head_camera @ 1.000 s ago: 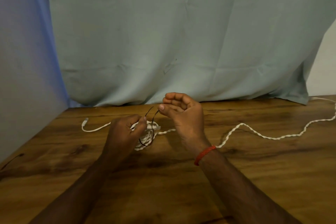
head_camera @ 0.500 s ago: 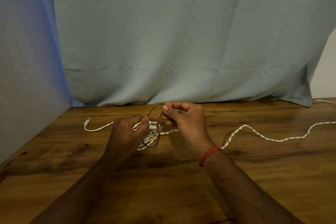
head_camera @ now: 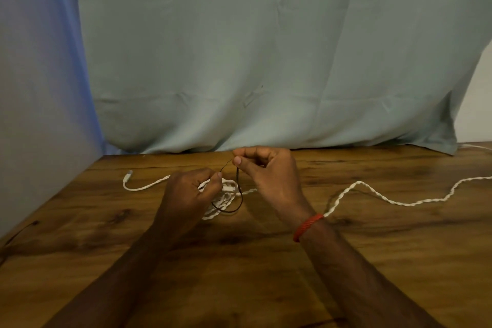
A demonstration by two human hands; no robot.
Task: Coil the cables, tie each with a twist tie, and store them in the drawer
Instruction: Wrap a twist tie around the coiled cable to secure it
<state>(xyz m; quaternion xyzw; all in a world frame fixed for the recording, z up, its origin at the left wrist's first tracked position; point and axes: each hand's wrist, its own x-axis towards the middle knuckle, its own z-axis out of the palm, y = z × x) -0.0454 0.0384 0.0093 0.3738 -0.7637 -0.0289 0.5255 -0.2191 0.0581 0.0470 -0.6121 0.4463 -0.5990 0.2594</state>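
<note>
A small coil of white cable [head_camera: 222, 198] lies on the wooden table [head_camera: 266, 261] between my hands. A thin black twist tie [head_camera: 239, 194] loops around the coil. My left hand [head_camera: 187, 193] grips the coil with fingers curled over it. My right hand [head_camera: 269, 173] pinches the upper end of the twist tie between thumb and forefinger, just above the coil. One plug end of a white cable [head_camera: 129, 173] trails off to the left. A twisted white cable [head_camera: 386, 198] runs from under my right wrist to the right edge.
A pale green cloth [head_camera: 266, 61] hangs behind the table's far edge. A grey wall [head_camera: 40, 88] borders the left side. A dark cord [head_camera: 18, 233] lies at the table's left edge. No drawer is in view.
My right hand has closed its fingers onto the upper end of the twist tie and moved slightly toward the left hand. The left hand keeps its hold on the coil.
</note>
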